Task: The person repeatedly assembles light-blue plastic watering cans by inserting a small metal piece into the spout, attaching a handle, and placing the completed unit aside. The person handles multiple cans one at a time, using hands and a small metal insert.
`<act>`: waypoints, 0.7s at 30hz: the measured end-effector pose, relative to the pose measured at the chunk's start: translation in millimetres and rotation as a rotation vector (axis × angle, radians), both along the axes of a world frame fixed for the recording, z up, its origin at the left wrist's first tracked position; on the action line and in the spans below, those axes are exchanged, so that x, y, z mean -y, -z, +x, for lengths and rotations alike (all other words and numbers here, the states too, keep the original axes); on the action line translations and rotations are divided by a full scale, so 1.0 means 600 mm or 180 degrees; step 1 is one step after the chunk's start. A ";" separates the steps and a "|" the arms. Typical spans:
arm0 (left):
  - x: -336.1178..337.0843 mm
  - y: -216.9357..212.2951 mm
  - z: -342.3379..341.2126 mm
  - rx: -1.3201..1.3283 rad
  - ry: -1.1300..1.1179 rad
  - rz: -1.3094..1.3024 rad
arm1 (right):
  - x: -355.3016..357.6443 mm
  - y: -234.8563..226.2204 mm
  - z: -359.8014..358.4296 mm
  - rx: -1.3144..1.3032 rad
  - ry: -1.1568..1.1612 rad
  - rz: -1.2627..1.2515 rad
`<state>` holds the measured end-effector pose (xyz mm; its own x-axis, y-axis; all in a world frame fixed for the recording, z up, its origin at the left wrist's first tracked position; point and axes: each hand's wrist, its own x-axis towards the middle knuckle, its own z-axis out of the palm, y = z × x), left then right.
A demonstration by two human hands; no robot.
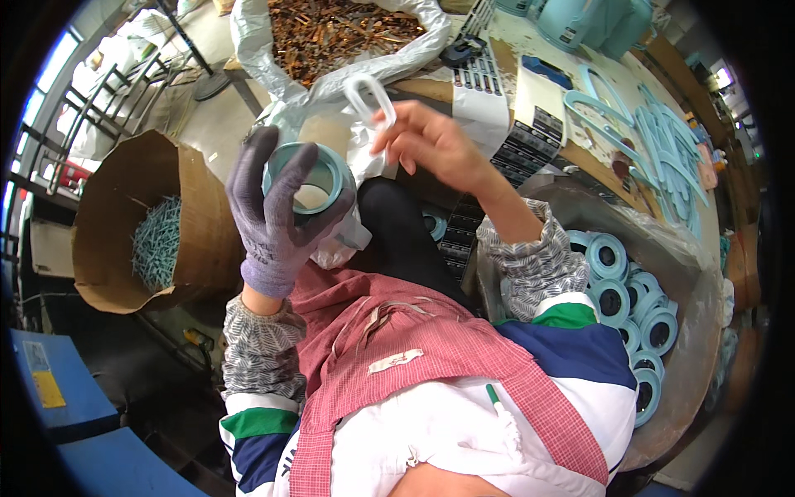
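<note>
My left hand [277, 203], in a grey-purple glove, is wrapped round a light-blue round cup-like part [338, 176]. Its open ring-shaped rim faces up, and a pale inside shows through it. To the right of that part, my bare right hand [439, 149] is raised, pinching a whitish oval loop [358, 89] between thumb and fingers. The loop is slightly blurred and stands apart from the blue part. Clear plastic [331, 253] hangs below the blue part, above my lap.
A cardboard drum [203, 224] with thin blue sticks stands left. Ahead, a plastic bag [248, 41] holds brown scraps. Sticker sheets [542, 116] and blue handle-like strips [662, 153] lie on the bench. Blue rings [610, 302] fill a lined bin at right. Blue stools [70, 389] stand lower left.
</note>
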<state>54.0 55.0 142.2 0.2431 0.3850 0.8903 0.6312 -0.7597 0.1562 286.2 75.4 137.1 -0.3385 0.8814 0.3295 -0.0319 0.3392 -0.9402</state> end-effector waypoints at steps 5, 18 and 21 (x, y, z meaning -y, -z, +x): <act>-0.011 0.025 0.030 0.0405 0.0454 -0.1175 | 0.039 0.053 -0.018 0.1876 0.0381 0.1616; -0.022 0.032 0.046 0.0470 0.1004 -0.1406 | 0.034 -0.025 -0.063 0.1702 0.0699 0.1496; -0.019 0.042 0.045 0.0505 0.1124 -0.1571 | 0.033 -0.011 -0.063 0.2510 0.0439 0.2010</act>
<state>80.9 66.2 117.1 0.3100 0.6806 0.6638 0.2957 -0.7326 0.6131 248.5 55.4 144.0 -0.5688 0.6716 0.4748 0.5960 0.7344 -0.3247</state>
